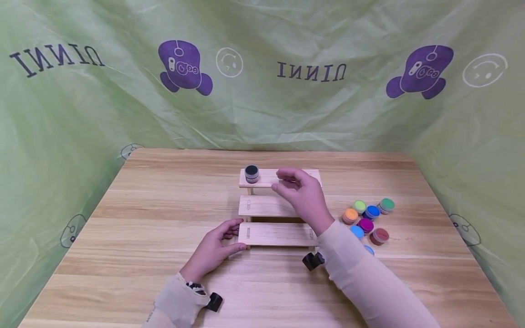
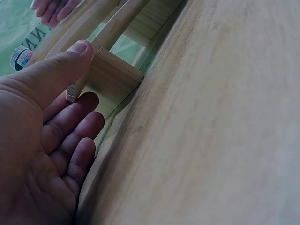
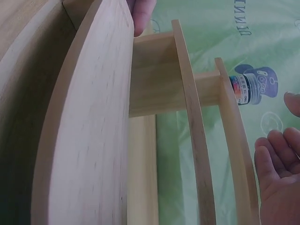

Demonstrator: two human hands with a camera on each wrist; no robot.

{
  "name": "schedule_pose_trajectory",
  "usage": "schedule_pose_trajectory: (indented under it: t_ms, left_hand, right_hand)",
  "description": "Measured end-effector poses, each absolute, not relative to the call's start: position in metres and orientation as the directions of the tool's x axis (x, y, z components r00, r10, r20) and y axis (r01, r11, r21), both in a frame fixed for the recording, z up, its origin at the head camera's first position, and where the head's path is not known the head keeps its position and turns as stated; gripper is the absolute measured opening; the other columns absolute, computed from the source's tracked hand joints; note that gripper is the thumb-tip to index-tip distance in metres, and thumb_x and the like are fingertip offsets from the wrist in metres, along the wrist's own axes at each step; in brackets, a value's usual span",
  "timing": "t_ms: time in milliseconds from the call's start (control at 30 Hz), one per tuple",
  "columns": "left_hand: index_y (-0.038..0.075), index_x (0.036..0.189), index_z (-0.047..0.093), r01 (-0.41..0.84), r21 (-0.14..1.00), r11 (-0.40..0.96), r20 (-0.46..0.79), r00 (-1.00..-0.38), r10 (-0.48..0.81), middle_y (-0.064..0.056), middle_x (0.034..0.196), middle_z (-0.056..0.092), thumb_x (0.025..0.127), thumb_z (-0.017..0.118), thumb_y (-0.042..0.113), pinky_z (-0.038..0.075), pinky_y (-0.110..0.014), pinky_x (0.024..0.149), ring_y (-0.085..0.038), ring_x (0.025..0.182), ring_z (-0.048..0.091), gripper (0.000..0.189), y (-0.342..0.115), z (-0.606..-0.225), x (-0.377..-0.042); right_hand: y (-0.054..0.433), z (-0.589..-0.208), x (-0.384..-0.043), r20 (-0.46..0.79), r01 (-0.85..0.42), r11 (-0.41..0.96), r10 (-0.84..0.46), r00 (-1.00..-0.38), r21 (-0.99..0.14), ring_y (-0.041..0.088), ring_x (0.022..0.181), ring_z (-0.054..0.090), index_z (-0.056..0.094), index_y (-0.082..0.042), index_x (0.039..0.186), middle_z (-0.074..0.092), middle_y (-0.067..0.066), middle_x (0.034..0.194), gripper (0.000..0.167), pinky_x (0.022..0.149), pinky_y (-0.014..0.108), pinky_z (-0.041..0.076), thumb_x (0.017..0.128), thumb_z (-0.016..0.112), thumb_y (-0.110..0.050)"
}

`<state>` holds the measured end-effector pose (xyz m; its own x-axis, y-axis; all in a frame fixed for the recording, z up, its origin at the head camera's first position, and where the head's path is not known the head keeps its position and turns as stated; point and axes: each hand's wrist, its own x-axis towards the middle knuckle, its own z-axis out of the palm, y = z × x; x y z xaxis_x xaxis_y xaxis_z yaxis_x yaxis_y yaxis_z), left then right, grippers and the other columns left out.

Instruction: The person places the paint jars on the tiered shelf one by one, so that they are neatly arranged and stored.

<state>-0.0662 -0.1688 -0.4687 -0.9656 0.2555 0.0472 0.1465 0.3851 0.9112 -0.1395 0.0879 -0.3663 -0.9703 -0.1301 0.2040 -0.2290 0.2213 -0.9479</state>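
A three-tier wooden stand point(image 1: 270, 233) sits mid-table, its tiers rising toward the back. At the left end of its lowest board is my left hand point(image 1: 215, 248), thumb by the front corner and fingers around the back. The left wrist view shows the board's end between the thumb point(image 2: 61, 70) and forefinger. A small jar with a black lid point(image 1: 252, 174) stands upright on the top board's left end. To the right of that jar my right hand point(image 1: 305, 196) hovers over the upper boards, fingers loosely bent and apart from the thumb, holding nothing.
Several small jars with coloured lids, among them an orange one point(image 1: 350, 216), a magenta one point(image 1: 366, 225) and a red one point(image 1: 379, 236), cluster right of the stand. My right forearm partly covers a light blue jar point(image 1: 369, 250). Green printed cloth point(image 1: 246, 114) surrounds the table.
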Motion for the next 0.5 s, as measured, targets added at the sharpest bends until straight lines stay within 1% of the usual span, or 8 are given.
schedule_pose_trajectory:
  t_ms: [133, 233, 367, 500]
  left_hand:
    - [0.009, 0.138, 0.058, 0.145, 0.91, 0.387, 0.045, -0.965, 0.257, -0.004, 0.119, 0.068, 0.08, 0.086, 0.022, 0.05, -0.036, 0.098, -0.021, 0.112, 0.062, 0.065, -0.168, -0.469, -0.067]
    - [0.008, 0.138, 0.058, 0.144, 0.909, 0.392, 0.042, -0.966, 0.256, -0.004, 0.119, 0.068, 0.08, 0.086, 0.022, 0.05, -0.036, 0.099, -0.021, 0.112, 0.061, 0.066, -0.167, -0.468, -0.067]
    - [0.009, 0.138, 0.058, 0.142, 0.905, 0.401, 0.042, -0.968, 0.248, -0.003, 0.118, 0.068, 0.08, 0.086, 0.022, 0.051, -0.035, 0.098, -0.021, 0.111, 0.062, 0.065, -0.168, -0.467, -0.067]
    - [0.009, 0.138, 0.059, 0.149, 0.904, 0.4, 0.05, -0.968, 0.247, -0.003, 0.117, 0.068, 0.08, 0.086, 0.021, 0.051, -0.035, 0.097, -0.02, 0.11, 0.062, 0.065, -0.168, -0.468, -0.066]
  right_hand:
    - [0.097, -0.367, -0.137, 0.208, -0.232, 0.253, -0.119, -0.971, -0.939, 0.021, 0.11, 0.066, 0.069, -0.005, 0.12, 0.068, 0.007, 0.121, 0.036, 0.096, 0.023, 0.052, 0.087, 0.08, -0.016]
    - [0.105, -0.367, -0.136, 0.207, -0.229, 0.269, -0.107, -0.972, -0.936, 0.02, 0.11, 0.066, 0.069, -0.006, 0.119, 0.068, 0.007, 0.121, 0.036, 0.096, 0.025, 0.053, 0.087, 0.081, -0.017]
    - [0.114, -0.367, -0.134, 0.208, -0.225, 0.249, -0.093, -0.974, -0.942, 0.022, 0.112, 0.065, 0.069, -0.005, 0.12, 0.067, 0.008, 0.122, 0.037, 0.095, 0.027, 0.054, 0.087, 0.081, -0.016]
    - [0.121, -0.367, -0.133, 0.215, -0.227, 0.249, -0.075, -0.974, -0.941, 0.021, 0.115, 0.063, 0.069, -0.007, 0.121, 0.068, 0.006, 0.122, 0.038, 0.098, 0.031, 0.052, 0.087, 0.081, -0.02]
